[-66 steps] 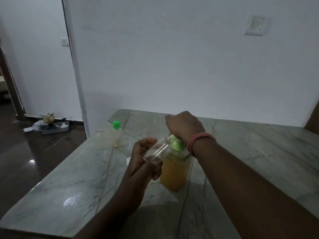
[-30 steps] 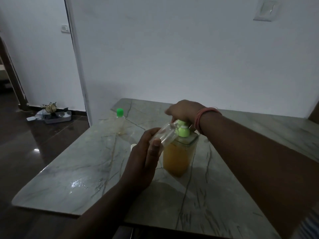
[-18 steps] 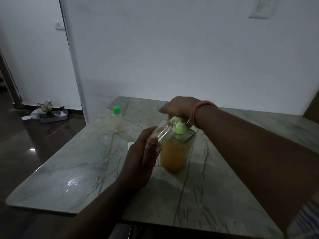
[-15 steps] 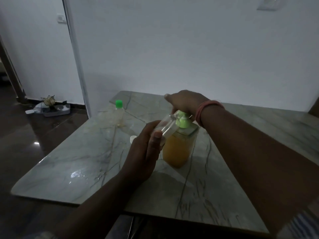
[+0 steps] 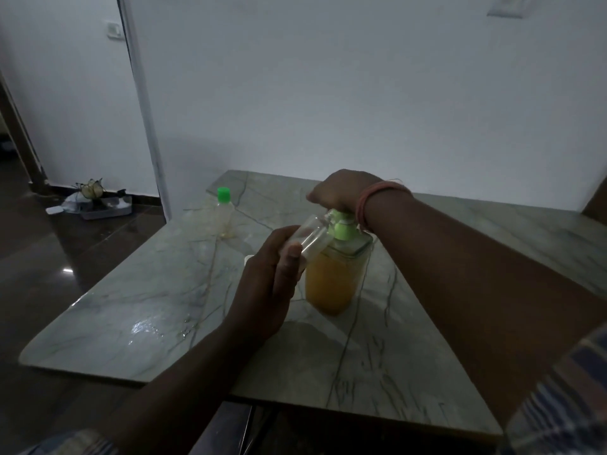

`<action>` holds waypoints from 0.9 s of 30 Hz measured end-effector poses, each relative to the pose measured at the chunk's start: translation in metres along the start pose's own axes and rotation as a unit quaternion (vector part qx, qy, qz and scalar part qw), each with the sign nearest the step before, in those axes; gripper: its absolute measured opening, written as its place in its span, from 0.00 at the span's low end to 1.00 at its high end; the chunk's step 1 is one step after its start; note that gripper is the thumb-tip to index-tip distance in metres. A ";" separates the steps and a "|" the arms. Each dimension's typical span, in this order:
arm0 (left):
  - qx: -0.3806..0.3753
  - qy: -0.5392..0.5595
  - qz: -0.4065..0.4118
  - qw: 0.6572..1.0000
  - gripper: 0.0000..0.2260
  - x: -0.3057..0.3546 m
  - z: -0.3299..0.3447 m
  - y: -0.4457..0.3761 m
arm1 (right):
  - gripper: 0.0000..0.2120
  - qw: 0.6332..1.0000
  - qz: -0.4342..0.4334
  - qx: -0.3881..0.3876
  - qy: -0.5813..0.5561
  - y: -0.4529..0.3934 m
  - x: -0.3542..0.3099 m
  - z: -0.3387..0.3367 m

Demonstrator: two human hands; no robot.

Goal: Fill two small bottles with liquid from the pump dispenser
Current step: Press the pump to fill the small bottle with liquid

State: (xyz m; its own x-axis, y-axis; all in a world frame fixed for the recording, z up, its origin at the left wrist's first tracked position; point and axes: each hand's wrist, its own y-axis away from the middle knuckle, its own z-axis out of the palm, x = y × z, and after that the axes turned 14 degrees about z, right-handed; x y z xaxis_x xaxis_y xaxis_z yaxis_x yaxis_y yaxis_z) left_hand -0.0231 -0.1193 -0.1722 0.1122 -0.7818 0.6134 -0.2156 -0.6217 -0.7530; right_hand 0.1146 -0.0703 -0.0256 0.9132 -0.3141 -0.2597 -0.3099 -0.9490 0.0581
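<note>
Your left hand (image 5: 267, 284) grips a clear small bottle (image 5: 310, 241), tilted with its mouth up against the green spout of the dispenser (image 5: 335, 274), which stands on the table (image 5: 147, 307) holding orange liquid. Your right hand (image 5: 338, 193) is curled over the pump head, fingers closed on it. A second bottle (image 5: 223, 211) with a green cap stands left of the dispenser, well apart and farther back.

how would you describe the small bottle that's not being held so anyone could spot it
On the marble table, look to the far left corner near the doorway. A small clear bottle stands there upright and alone, away from the hands. Its bright green cap is on, unlike the open bottle at the pump.
</note>
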 end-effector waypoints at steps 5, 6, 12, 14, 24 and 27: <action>-0.002 -0.015 0.008 1.000 0.17 -0.001 0.002 0.000 | 0.19 0.998 -0.001 0.011 -0.055 -0.003 0.003 0.002; 0.000 -0.015 0.013 1.000 0.17 -0.002 0.002 0.000 | 0.18 0.998 0.000 0.006 -0.056 -0.003 0.004 0.003; 0.008 -0.021 0.017 1.000 0.21 0.004 0.000 0.000 | 0.17 1.000 -0.014 0.003 -0.016 0.001 0.000 -0.001; 0.002 -0.029 0.022 0.999 0.25 0.005 0.001 0.001 | 0.22 1.000 -0.025 -0.001 -0.014 0.004 0.000 -0.003; 0.009 -0.026 0.016 0.999 0.18 0.002 0.001 0.000 | 0.27 0.999 -0.023 0.002 -0.030 0.003 0.001 -0.002; 0.005 -0.017 0.022 1.000 0.17 0.000 0.001 0.000 | 0.30 0.996 -0.013 0.005 -0.089 -0.002 0.007 0.002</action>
State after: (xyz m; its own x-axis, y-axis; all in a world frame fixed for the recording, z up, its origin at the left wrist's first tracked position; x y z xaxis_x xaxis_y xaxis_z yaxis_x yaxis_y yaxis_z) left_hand -0.0219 -0.1193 -0.1726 0.1368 -0.8090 0.5716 -0.2109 -0.5876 -0.7812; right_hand 0.1209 -0.0701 -0.0294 0.8602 -0.2781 -0.4273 -0.2893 -0.9564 0.0400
